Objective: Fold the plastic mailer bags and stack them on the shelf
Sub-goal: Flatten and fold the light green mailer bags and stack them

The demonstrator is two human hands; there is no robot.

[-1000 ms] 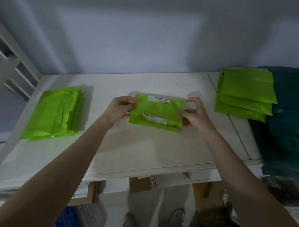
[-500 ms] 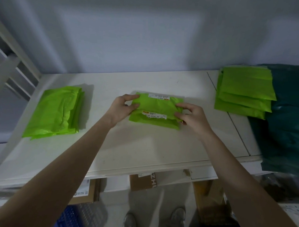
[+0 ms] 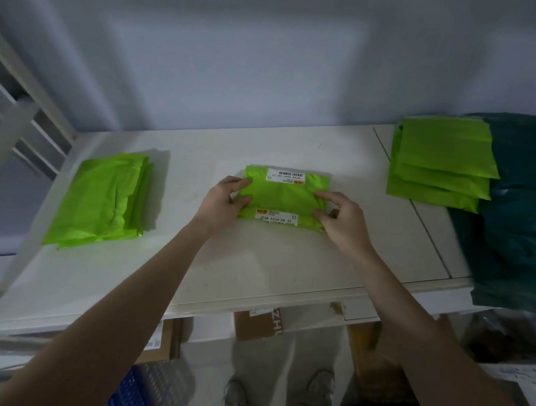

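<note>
A lime-green plastic mailer bag [image 3: 284, 196] with two white barcode labels lies folded at the middle of the white shelf [image 3: 258, 263]. My left hand [image 3: 223, 202] pinches its left edge between thumb and fingers. My right hand [image 3: 341, 220] grips its right edge, fingers curled over the fold. A stack of folded green mailers [image 3: 102, 200] sits at the left of the shelf. Another pile of flat green mailers [image 3: 440, 161] lies at the right.
Dark teal bags [image 3: 518, 213] are heaped at the far right, partly under the green pile. A white slatted frame [image 3: 18, 124] stands at the left. Below the shelf edge are cardboard boxes [image 3: 260, 323], a blue crate [image 3: 148, 388] and my shoes.
The mailer was held slightly raised a second ago; it now lies flat on the shelf, folded tighter. Both hands came down and closed in on its side edges.
</note>
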